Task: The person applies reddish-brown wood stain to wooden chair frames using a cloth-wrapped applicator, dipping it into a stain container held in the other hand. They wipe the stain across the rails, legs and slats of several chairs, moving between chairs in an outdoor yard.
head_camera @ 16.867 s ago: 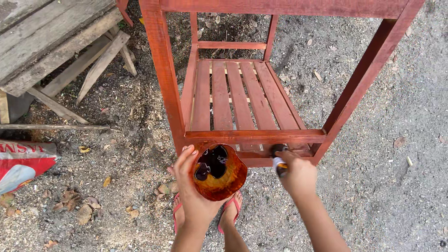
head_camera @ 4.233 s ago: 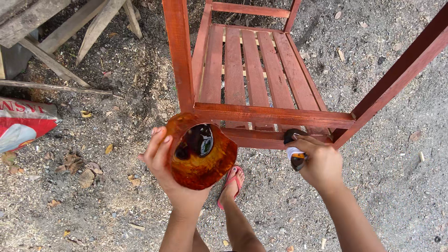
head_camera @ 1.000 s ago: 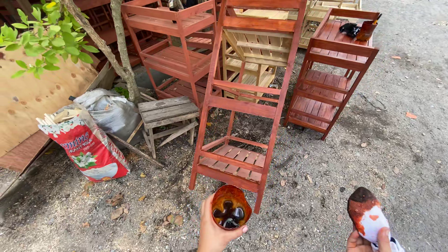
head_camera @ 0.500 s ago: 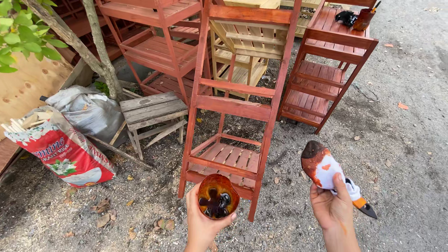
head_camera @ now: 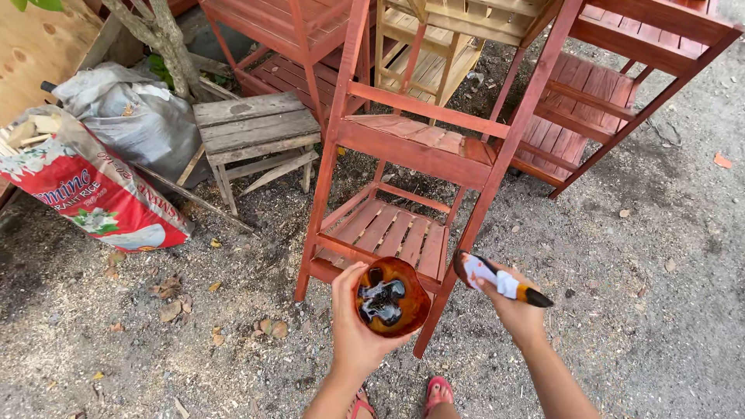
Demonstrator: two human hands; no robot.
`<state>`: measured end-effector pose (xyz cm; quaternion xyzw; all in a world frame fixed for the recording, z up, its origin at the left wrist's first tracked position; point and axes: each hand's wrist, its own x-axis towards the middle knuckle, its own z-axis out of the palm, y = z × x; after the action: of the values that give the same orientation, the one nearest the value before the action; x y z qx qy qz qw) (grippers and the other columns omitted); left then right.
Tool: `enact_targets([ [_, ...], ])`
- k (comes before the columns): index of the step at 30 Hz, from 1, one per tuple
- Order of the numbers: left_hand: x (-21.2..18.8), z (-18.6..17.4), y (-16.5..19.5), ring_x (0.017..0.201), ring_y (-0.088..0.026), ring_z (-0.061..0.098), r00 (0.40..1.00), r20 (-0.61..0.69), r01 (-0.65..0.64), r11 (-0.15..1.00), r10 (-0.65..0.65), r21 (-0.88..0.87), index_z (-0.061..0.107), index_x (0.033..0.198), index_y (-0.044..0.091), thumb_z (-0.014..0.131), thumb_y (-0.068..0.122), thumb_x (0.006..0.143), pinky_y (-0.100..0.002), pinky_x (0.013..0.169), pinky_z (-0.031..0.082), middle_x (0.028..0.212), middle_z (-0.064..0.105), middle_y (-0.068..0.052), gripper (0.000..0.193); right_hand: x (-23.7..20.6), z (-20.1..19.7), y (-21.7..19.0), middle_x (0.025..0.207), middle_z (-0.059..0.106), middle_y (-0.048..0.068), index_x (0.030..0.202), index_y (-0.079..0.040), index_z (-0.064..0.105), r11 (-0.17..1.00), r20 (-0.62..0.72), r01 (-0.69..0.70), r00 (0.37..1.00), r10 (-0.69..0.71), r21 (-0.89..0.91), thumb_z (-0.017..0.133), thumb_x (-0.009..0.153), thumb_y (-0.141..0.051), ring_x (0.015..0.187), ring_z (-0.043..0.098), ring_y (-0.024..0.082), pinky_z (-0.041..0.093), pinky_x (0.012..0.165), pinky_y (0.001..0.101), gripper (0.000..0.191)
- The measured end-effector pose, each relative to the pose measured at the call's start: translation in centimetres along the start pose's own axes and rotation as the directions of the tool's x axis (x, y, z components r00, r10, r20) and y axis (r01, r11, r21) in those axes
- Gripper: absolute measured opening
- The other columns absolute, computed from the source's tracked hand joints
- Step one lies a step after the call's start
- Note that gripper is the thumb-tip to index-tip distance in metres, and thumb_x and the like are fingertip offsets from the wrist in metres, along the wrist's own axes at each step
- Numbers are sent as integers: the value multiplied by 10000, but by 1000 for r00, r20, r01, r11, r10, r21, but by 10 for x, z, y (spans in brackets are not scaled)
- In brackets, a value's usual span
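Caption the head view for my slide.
Left hand holds a stain-filled bowl, right hand a brush, before a red-brown slatted rack.

You have one view only, from the camera on your head, looking steeply down and forward over your own arms onto gravel ground. Your left hand [head_camera: 358, 330] with the stain bowl [head_camera: 390, 296] and your right hand [head_camera: 516, 309] with the brush [head_camera: 497, 278] sit close at the bottom edge. The red shelf rack [head_camera: 423, 147] stands just beyond them, and the printed sack [head_camera: 93, 194] lies farther off at the left.
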<state>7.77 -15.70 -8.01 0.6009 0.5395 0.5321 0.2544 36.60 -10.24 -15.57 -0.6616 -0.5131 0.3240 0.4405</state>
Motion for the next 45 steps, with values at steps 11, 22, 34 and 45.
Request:
enact_targets([
  [11,9,69,-13,1294,-274,560,978,-68,187,975,-196,-116,423,1401,47,1017,191,480,-414,1123,487,1375,452,-133,1106,32,43,97,1207,741,19,1230,-237,703,786,505,434,844,-182,-441,776,631,-44,1077,695,283,575,888,413,634],
  [22,16,130,-19,1235,-240,595,945,-174,256,958,-276,-125,410,1404,37,1026,206,481,-383,1075,509,1329,491,-118,1123,165,-16,54,1119,754,61,1248,-206,709,698,396,608,788,-471,-379,782,646,-159,948,729,277,593,801,410,608],
  [34,31,157,-15,1227,-261,581,952,-250,171,984,-177,-47,421,1390,24,1022,253,476,-408,1074,488,1324,499,-125,1118,222,-47,0,900,744,99,1141,-157,767,575,191,667,715,-672,-473,807,838,-252,782,722,310,575,676,435,320],
  [45,21,159,-14,1223,-279,575,947,-248,203,979,-203,-28,418,1383,15,1013,243,481,-418,1065,493,1297,481,-138,1104,96,50,81,1021,743,78,1228,-204,664,617,685,609,712,-151,-498,849,696,-291,948,718,283,594,805,414,570],
])
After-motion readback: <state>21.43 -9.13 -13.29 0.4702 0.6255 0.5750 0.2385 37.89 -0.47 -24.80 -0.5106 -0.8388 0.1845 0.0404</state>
